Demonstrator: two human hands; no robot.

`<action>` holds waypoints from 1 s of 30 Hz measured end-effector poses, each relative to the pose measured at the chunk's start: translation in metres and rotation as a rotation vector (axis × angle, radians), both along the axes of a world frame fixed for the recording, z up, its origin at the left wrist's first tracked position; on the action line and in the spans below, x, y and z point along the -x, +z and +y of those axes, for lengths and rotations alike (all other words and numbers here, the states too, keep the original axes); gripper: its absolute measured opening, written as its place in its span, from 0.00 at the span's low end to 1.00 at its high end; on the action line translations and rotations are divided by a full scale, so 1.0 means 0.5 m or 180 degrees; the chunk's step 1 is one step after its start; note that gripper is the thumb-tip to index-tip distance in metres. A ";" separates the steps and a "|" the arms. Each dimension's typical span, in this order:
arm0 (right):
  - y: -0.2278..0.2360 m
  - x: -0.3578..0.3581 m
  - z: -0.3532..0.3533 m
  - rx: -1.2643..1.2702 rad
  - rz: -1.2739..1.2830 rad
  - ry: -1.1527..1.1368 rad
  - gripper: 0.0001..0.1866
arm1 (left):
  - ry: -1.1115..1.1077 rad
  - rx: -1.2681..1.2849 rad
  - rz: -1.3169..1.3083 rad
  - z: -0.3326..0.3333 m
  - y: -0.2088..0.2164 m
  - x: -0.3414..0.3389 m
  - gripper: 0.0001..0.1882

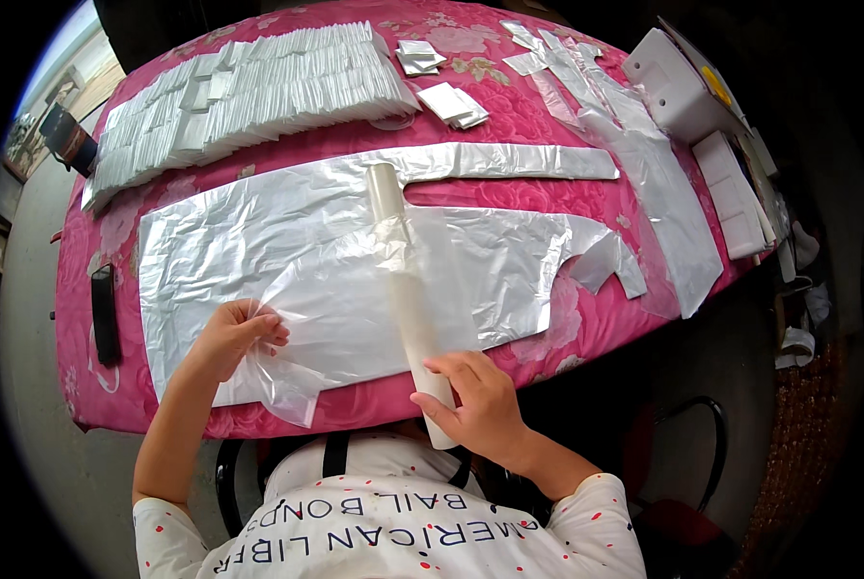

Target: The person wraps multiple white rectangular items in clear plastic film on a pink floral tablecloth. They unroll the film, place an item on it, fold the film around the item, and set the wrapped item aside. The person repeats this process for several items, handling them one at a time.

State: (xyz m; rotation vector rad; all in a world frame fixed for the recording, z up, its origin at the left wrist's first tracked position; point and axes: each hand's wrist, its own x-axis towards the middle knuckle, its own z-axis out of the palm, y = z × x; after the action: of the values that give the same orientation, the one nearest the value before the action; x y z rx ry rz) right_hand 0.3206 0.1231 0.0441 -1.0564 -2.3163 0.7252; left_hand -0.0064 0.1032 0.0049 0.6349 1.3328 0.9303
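- Nearest the body, the right hand point(480, 400) sat at about 5 o'clock of the view, fingers curled round the near end of the roll point(408, 299) of clear film, thumb underneath, gripping it at the desk edge.
- That roll ran long and thin from the right hand away toward 12 o'clock, leaning slightly left; its far end point(385, 183) rested on the plastic well out on the desk. So the long axis pointed almost straight away from the person, and the right hand was the one on it.
- Over at 8 o'clock, the left hand point(239, 333) pinched the loose edge of the thin clear film point(306, 318), fingertips pressed together on it, the sheet crumpling down over the desk edge below.
- The film stretched between the two hands: from the left hand it lay toward 3 o'clock, meeting the roll. The left hand was well apart from the roll itself.
- Under both lay a large cut sheet of silvery plastic point(258, 241), flat on the desk point(538, 357) with its pink floral cover.
- At 9 o'clock, a dark flat object point(105, 314) lay near the desk's left edge.
- Farther out, at 11 o'clock, rows of folded white packets point(248, 92).
- At 1 to 2 o'clock, strips of plastic offcuts point(658, 193) and a white machine point(678, 87).
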 end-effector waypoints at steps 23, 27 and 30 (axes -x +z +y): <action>-0.020 -0.029 -0.030 0.2048 -0.1181 -0.0510 0.25 | -0.0668 -0.2843 0.3212 0.071 0.006 -0.186 0.23; -0.010 -0.031 -0.018 0.2229 -0.1276 -0.0321 0.26 | -0.0841 -0.2551 0.3692 0.106 -0.073 -0.262 0.28; -0.015 -0.037 0.015 0.2364 -0.1304 0.0022 0.30 | -0.1073 -0.2411 0.4207 0.103 -0.088 -0.276 0.31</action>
State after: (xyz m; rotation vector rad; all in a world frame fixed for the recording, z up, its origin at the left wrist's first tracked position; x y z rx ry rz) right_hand 0.3392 0.1306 0.0365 -1.6321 -2.4196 1.5687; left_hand 0.1316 0.1548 -0.0393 2.2491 1.8509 0.6787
